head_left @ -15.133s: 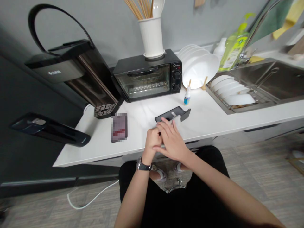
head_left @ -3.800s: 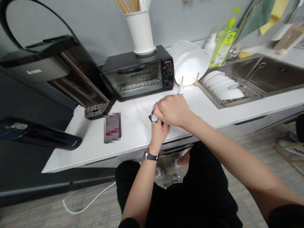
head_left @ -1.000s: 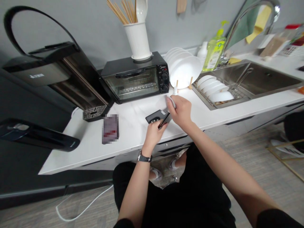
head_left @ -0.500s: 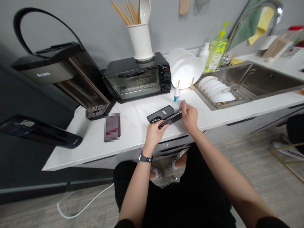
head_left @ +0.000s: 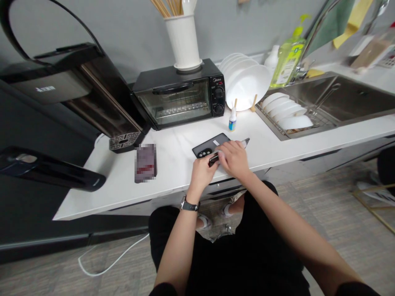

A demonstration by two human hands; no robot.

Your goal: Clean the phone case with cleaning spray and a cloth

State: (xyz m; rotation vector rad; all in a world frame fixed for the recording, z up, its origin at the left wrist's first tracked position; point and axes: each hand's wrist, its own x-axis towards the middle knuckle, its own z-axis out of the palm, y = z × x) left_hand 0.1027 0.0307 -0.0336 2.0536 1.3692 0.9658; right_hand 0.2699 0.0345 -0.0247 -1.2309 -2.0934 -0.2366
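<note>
A dark, thin phone point(head_left: 213, 159) is held at a slant just above the counter's front part. My left hand point(head_left: 202, 172) grips its near end, thumb on top. Over the phone's middle lies my right hand point(head_left: 233, 159), its fingers closed round a pale wiping cloth point(head_left: 245, 142) that shows only in small bits. The phone's far tip pokes out past those knuckles. Behind my hands a second phone point(head_left: 210, 144), dark grey with several camera lenses and a white label, rests back up. A small white spray bottle point(head_left: 232, 120) stands beyond it.
On the counter point(head_left: 173, 150) stand a toaster oven point(head_left: 182, 98) with a utensil holder point(head_left: 185, 43) on top, a black drinks machine point(head_left: 101, 94) and a dark bottle point(head_left: 55, 168). A blurred dark box point(head_left: 146, 162) lies left. Plates point(head_left: 247, 86) and a sink point(head_left: 336, 96) are right.
My right hand has moved along the phone from its far end towards my left hand, with the cloth. My left hand keeps its grip. The view has shifted slightly.
</note>
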